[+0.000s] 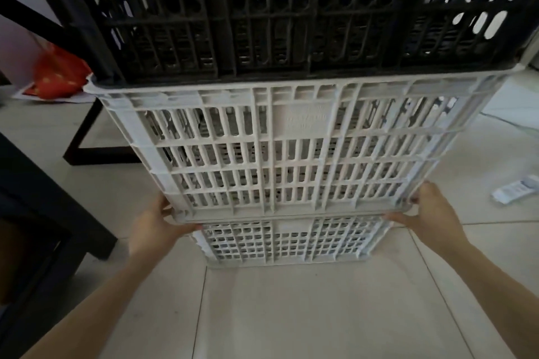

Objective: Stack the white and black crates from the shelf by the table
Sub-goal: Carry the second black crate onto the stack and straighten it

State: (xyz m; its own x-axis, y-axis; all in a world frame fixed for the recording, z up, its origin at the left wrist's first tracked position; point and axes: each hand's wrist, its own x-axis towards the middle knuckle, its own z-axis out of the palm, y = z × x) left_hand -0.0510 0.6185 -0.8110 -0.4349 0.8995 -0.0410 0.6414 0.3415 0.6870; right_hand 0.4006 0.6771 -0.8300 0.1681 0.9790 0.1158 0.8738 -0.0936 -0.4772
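Biggest thing in my feed is the black crate [262,23], filling the whole top of the view and sitting directly on the upper white crate [291,154], its base nested into that crate's rim. The upper white crate is my landmark: slatted side facing me, a plain panel high in the middle with raised lettering too blurred for me to read. Below and all around it I've got pale tiled floor [306,315]. Off to its left, a dark piece of furniture [43,213] runs along the edge of the view, too shadowed for me to tell what it is, and a black metal frame [84,137] angles down to the floor just beside the crate's left wall. Directly under the upper white crate is the lower white crate [285,242], standing on the tiles, so it's a stack of three. Now the hands: left hand [154,227] on the upper white crate's bottom left corner, fingers wrapped round the edge, thumb lying along the lower rim; right hand [428,213] clamped the same way on the bottom right corner. Up beyond its top left corner, a red bag [58,73] lies on the floor. To its right, a small white packet [516,192] on the tiles, too blurred to name.
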